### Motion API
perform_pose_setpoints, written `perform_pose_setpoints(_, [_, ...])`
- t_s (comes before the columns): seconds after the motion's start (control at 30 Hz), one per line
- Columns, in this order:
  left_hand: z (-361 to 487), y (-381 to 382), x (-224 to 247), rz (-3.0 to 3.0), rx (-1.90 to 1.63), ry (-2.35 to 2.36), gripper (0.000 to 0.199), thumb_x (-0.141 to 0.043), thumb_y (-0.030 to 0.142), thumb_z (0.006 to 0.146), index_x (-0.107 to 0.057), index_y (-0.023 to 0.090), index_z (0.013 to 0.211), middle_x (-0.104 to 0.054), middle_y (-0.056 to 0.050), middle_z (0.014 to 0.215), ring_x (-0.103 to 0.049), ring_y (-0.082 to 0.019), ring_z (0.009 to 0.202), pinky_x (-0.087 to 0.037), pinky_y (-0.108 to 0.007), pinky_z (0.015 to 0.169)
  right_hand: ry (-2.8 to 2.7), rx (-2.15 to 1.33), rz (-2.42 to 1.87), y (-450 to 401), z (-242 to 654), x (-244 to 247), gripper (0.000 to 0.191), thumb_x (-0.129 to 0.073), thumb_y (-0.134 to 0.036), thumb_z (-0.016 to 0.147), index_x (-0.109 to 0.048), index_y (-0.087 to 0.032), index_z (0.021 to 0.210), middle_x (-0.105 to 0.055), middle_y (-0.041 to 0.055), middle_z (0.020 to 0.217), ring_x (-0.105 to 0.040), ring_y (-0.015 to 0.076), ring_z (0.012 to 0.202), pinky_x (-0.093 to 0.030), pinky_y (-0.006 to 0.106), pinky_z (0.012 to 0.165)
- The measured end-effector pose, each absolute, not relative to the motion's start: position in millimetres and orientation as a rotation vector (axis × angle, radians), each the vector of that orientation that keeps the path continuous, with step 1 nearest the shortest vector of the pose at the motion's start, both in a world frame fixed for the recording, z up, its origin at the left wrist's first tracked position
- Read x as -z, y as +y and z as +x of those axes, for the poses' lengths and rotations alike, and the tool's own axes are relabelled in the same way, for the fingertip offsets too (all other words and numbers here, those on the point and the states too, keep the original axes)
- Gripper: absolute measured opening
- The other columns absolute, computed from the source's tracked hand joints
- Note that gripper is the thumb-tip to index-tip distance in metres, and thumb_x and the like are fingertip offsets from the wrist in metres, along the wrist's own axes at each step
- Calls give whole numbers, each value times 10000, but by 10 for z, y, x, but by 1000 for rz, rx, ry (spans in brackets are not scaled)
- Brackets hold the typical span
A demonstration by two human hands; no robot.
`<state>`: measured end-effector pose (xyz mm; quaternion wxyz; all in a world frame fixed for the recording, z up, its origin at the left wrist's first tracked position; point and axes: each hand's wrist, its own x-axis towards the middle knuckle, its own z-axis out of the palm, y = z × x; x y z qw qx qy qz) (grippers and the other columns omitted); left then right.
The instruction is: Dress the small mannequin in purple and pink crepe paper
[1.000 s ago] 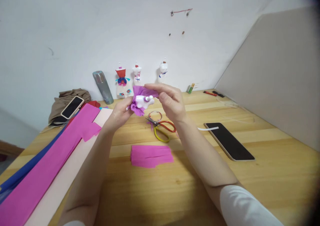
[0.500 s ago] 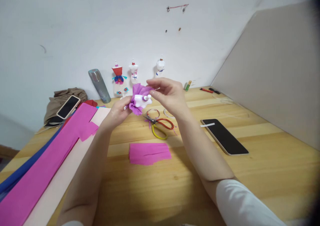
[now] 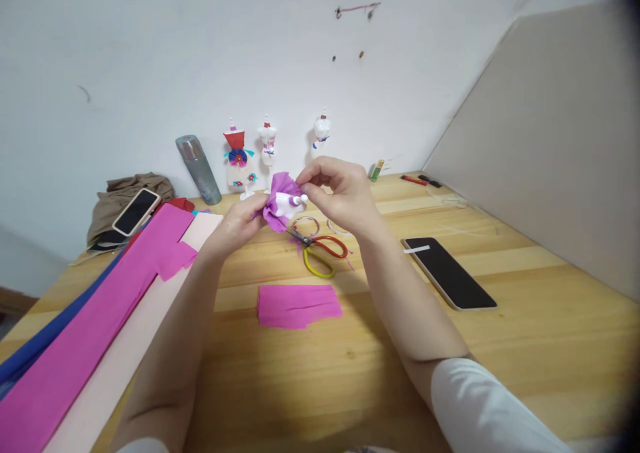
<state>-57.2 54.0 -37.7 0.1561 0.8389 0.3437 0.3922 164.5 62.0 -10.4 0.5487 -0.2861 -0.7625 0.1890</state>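
Observation:
My left hand (image 3: 243, 223) is closed around the lower part of a small white mannequin (image 3: 286, 204), tilted so its neck points toward me. Purple crepe paper (image 3: 285, 183) flares in ruffles around the mannequin's body, and a purple band circles its neck. My right hand (image 3: 340, 189) pinches the right edge of the paper between thumb and forefinger. Below the hands lie scissors (image 3: 323, 256) with one red and one yellow handle. A cut piece of pink crepe paper (image 3: 300, 305) lies flat on the wooden table (image 3: 350, 379) nearer to me.
Three small mannequins stand by the wall, one in a red top (image 3: 235, 147). A grey bottle (image 3: 199, 169) leans left of them. Long pink crepe paper (image 3: 90, 333) runs down the left side. A large phone (image 3: 450, 274) lies right; a smaller phone (image 3: 137, 211) rests on brown cloth (image 3: 113, 199).
The mannequin and its purple paper have shifted slightly right and the paper's ruffle has changed shape. My left hand moved with it; my right hand still pinches the paper's edge.

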Motion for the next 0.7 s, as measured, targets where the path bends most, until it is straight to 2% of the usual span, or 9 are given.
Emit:
perform_pose_setpoints(0.2, [-581,567,416,2433,-1122,954,170,-580,266,897,-722,200,962,-743,-59,968,-653,-212,915,-504,-309,880,-1813,-609,-600,626,1707,81,82,-635,-235,825,-714,-257,814,-728,22,823,-707,233,821,-630,462,800])
perform_pose_setpoints(0.5, [-583,589,442,2488,-1114,934,226,-528,190,896,-729,198,999,-749,-70,981,-668,-211,929,-511,-312,871,-1772,-657,-597,655,1775,79,73,-672,-310,836,-732,-268,829,-736,39,821,-709,239,825,-636,476,766])
perform_pose_setpoints(0.7, [-574,589,455,2557,-1119,913,239,-510,164,912,-724,187,1015,-755,-82,1010,-678,-211,953,-516,-312,874,-1737,-630,-611,677,1789,78,120,-696,-354,847,-740,-244,865,-741,47,845,-704,223,793,-627,430,728])
